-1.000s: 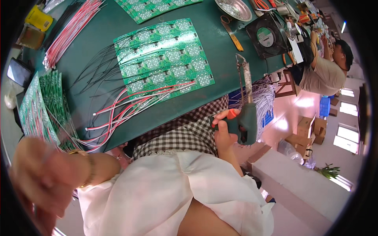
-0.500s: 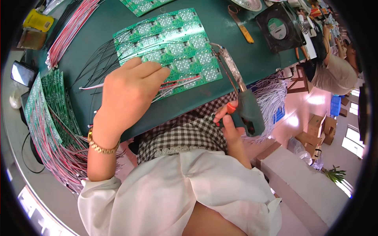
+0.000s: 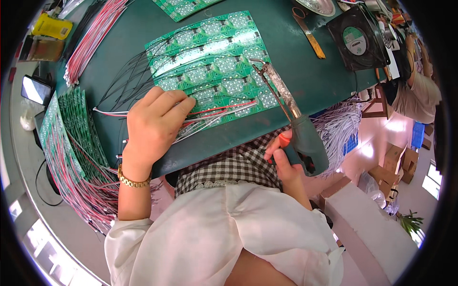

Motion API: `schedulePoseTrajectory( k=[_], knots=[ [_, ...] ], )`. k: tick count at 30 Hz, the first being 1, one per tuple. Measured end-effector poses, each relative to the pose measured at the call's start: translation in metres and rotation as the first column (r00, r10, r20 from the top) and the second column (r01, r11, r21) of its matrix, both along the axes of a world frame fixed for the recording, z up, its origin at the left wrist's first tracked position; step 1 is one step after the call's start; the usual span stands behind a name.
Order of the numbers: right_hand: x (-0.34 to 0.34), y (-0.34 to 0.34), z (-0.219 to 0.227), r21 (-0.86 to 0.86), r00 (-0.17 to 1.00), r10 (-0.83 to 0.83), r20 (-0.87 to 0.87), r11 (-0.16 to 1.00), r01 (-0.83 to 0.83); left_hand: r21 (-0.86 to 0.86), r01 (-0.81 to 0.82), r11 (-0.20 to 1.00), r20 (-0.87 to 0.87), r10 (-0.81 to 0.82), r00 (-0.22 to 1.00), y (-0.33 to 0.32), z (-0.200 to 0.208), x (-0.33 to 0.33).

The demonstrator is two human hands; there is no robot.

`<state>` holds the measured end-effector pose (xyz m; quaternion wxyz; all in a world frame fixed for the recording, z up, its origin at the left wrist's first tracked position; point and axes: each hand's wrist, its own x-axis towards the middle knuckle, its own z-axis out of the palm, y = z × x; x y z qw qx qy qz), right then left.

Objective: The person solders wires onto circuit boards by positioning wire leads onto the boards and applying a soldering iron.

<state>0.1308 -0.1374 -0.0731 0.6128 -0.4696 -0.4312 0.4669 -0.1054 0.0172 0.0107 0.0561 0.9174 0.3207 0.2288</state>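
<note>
My left hand (image 3: 157, 119) is closed over the near left part of a green circuit board panel (image 3: 219, 90), its fingertips pinched on thin red and white wires (image 3: 222, 109). The wires stick out on both sides of the hand, and the pinch itself is hidden. At the right, my right hand (image 3: 288, 164) is closed at a soldering iron (image 3: 307, 138) with a dark handle and a discoloured metal barrel. Its tip hangs over the right part of the panel; I cannot tell whether it touches. An orange-red piece (image 3: 285, 139) shows at my right fingers.
Black wires (image 3: 126, 76) trail off the panel's left side. Further left lie red and white wires (image 3: 90, 40) and stacked wired boards (image 3: 71, 138). Scissors (image 3: 309, 35), a metal dish (image 3: 318, 5) and a black fan (image 3: 355, 40) occupy the far right. Another person sits beyond.
My left hand has moved left and nearer to me relative to the panel. The soldering iron's tip has shifted from beside the panel's right edge to over it. The whole view has shifted slightly.
</note>
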Motion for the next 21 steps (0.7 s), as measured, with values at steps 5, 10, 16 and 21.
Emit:
schedulePoseTrajectory(
  k=[5,10,16,21],
  knots=[
    [-0.011,0.016,0.019,-0.02,0.998,0.04,-0.041,0.999,-0.041,-0.037,-0.069,0.997,0.058,0.071,0.996,0.004,-0.004,-0.011],
    [-0.011,0.021,0.015,0.02,0.992,0.124,0.03,0.992,-0.125,-0.114,-0.166,0.98,0.227,0.188,0.955,0.009,0.006,-0.016],
    [-0.017,0.025,0.024,-0.02,0.996,0.078,-0.039,0.997,-0.079,-0.124,0.024,0.992,0.098,-0.012,0.995,0.0,-0.009,0.005],
    [-0.016,0.022,0.021,-0.02,0.998,0.063,0.0,0.998,-0.063,-0.335,0.007,0.942,0.082,0.022,0.996,-0.018,-0.007,0.007]
  ],
)
